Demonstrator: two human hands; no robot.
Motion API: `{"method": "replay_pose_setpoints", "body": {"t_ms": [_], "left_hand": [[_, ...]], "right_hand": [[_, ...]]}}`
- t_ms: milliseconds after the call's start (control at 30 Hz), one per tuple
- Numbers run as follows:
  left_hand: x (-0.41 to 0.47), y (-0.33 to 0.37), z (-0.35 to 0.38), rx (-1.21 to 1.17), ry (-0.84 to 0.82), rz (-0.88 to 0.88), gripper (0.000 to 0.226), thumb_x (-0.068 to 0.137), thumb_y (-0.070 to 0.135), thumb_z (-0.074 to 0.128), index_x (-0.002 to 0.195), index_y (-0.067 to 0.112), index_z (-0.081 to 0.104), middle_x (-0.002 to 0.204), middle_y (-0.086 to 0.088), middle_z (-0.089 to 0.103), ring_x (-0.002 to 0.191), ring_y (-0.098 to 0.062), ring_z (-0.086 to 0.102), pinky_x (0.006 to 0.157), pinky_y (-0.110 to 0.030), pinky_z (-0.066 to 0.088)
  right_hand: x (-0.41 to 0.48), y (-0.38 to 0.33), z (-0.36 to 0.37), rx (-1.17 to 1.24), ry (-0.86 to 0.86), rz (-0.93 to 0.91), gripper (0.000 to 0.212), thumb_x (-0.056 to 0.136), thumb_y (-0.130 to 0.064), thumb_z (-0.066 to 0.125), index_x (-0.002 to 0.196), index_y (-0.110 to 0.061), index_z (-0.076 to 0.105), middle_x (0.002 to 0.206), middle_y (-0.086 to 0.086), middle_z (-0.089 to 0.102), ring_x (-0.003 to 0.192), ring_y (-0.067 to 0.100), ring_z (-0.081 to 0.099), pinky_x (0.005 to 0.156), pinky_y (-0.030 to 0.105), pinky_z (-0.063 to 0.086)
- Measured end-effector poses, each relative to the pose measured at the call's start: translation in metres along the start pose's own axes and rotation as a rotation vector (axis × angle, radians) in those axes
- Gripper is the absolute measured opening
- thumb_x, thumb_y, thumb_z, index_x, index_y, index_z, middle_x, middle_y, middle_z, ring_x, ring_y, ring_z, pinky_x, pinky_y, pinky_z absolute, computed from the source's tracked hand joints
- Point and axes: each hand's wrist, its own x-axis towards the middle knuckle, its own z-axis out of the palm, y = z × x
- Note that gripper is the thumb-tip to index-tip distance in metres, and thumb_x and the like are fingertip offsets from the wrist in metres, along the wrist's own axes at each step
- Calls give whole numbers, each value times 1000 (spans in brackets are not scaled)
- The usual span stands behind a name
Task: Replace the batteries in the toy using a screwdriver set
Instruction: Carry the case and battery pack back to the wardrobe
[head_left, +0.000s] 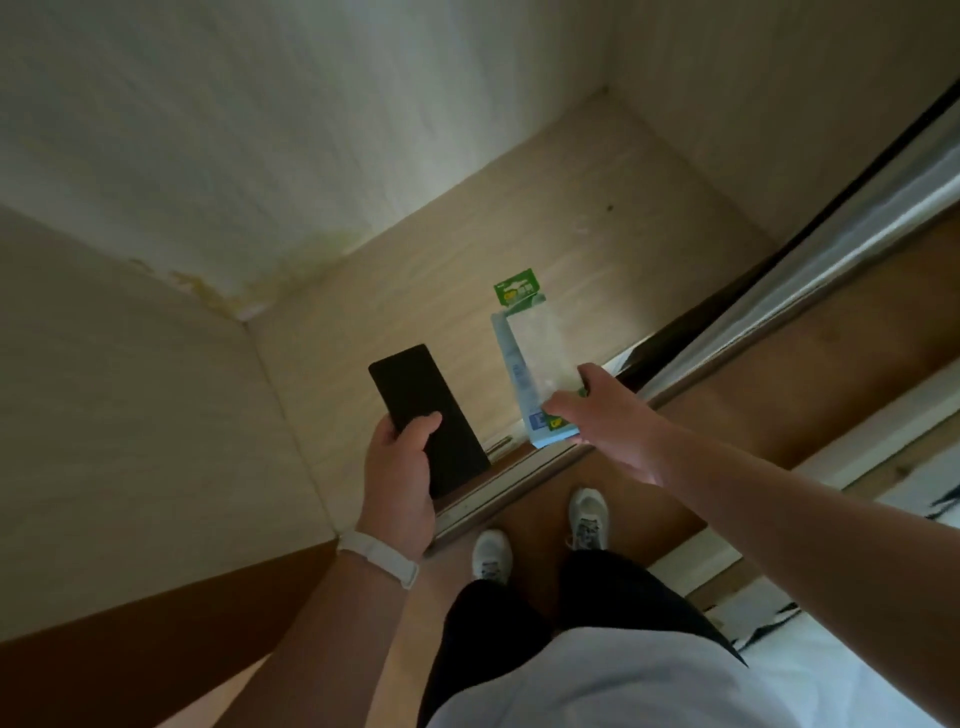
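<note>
My left hand grips a black phone, thumb across its dark screen, and holds it above the front edge of a wardrobe shelf. My right hand reaches onto the shelf and pinches the near end of a light blue and clear battery blister pack with a green label. A second, small green battery card lies on the shelf just behind that pack. No toy or screwdriver set is in view.
The pale wooden shelf sits inside a wardrobe with light side walls. A sliding door with a metal track runs along the right. My feet in white shoes stand on the brown floor in front.
</note>
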Motion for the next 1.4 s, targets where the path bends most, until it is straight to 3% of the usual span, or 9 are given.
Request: {"method": "replay_pose_setpoints", "body": {"t_ms": [200,367,533,700,933,1133,1267,1400], "left_hand": [[51,-16,6,-11,37,-49,24,96,15,65,119,23,65,112,-7,72,94,-24,73,62,-35,60],[109,-38,1,-13,49,-85,19,97,15,65,113,25,65,109,-8,73,83,-20,76,63,-36,61],[171,-64,-9,-15,82,-102,21,97,14,64,117,23,65,107,-6,74,80,-19,76,58,-33,61],[217,-81,-19,-25,118,-111,18,96,13,65,110,25,67,93,0,79,79,-18,77,55,-29,60],[260,-82,-28,-38,138,-114,22,94,16,69,113,28,68,97,4,79,86,-16,77,63,-31,61],[288,-76,-29,-40,141,-90,23,93,15,72,111,28,68,95,3,79,82,-16,77,59,-32,61],[298,-77,-25,-28,137,-82,20,93,14,72,107,28,68,95,1,78,80,-17,77,58,-32,60],[304,-78,-24,8,131,-77,21,93,16,72,106,31,67,100,0,77,82,-16,77,60,-30,60]], "right_hand": [[58,7,-10,-66,34,-2,39,85,-31,67,118,-21,49,108,3,60,97,19,62,65,25,53],[119,17,-4,-131,48,25,38,85,-30,68,118,-21,49,107,3,62,96,20,65,78,38,60],[178,33,16,-224,35,28,40,85,-29,68,119,-21,49,99,-2,62,86,13,62,60,23,48],[226,40,44,-373,15,2,33,83,-29,69,110,-24,51,91,-1,62,74,14,61,49,22,44],[270,40,72,-478,-12,-47,35,79,-37,75,104,-27,52,88,-6,61,74,9,60,49,19,41],[286,40,68,-635,-19,-115,45,77,-45,77,105,-33,45,87,-15,60,73,-1,60,47,13,39],[293,41,60,-783,26,-183,35,77,-48,76,88,-28,48,83,-8,60,72,3,57,51,22,37],[296,43,55,-829,41,-194,35,78,-48,76,75,-31,45,76,-9,55,66,2,52,49,20,30]]}}
